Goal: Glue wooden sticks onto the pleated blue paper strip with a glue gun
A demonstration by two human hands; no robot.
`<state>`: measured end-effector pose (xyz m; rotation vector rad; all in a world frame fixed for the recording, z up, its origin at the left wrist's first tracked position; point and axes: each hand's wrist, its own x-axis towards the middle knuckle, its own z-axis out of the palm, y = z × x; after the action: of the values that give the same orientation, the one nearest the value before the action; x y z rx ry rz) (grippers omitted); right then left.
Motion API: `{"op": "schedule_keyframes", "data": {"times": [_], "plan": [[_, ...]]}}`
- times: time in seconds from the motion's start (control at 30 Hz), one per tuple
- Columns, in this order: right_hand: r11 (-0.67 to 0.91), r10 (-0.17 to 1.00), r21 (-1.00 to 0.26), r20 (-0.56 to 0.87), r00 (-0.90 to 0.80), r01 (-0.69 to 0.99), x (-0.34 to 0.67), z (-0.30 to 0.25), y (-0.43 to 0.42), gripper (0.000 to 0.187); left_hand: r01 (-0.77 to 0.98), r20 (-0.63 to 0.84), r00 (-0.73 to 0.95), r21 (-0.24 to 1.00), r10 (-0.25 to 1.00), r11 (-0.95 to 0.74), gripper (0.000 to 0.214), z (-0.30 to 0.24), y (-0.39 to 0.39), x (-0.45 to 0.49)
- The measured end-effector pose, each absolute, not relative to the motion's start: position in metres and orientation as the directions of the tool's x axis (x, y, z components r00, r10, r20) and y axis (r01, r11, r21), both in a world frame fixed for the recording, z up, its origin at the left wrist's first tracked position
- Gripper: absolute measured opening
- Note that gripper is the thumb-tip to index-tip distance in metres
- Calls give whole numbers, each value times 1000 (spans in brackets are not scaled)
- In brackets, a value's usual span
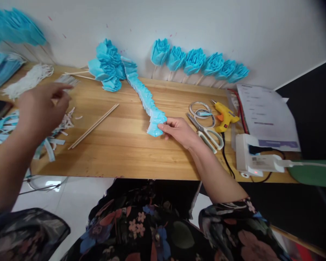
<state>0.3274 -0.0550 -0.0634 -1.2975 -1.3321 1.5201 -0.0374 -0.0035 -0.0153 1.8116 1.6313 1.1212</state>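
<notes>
One wooden table (pixel 119 152), white wall (pixel 179 21) behind; right grip (pixel 180 131) pinches blue strip (pixel 145 98), left grip (pixel 40 108) wide, empty.

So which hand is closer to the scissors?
Right. The right hand sits just left of the scissors, pinching the blue strip; the left hand is far left, over scraps.

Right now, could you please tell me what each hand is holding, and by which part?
The right hand pinches the blue pleated strip at its near end. The left hand, blurred above the scraps, seems empty.
</notes>
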Motion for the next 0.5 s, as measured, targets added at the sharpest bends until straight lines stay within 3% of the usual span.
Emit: {"op": "schedule_keyframes", "data": {"times": [0.07, 0.13, 0.27, 0.37, 0.5], "plan": [[-202, 946, -975, -219, -238, 93, 327, -63, -55, 45, 571, 247, 61, 786, 967, -237, 62, -14, -11, -41], [-192, 949, -978, -207, -238, 87, 327, -63, -55, 45, 494, 187, 157, 836, 970, -241, 79, -18, -19, -25], [-189, 952, -980, -198, -232, 60, 329, -64, -56, 47, 404, -24, 337, 907, 941, -122, 48, -30, -30, 41], [-192, 950, -980, -197, -242, 45, 329, -62, -56, 47, 319, -234, 562, 946, 794, 53, 50, -37, -27, 83], [-197, 947, -979, -201, -251, 45, 328, -60, -56, 48, 268, -306, 598, 947, 741, 176, 42, -41, -19, 106]]}}
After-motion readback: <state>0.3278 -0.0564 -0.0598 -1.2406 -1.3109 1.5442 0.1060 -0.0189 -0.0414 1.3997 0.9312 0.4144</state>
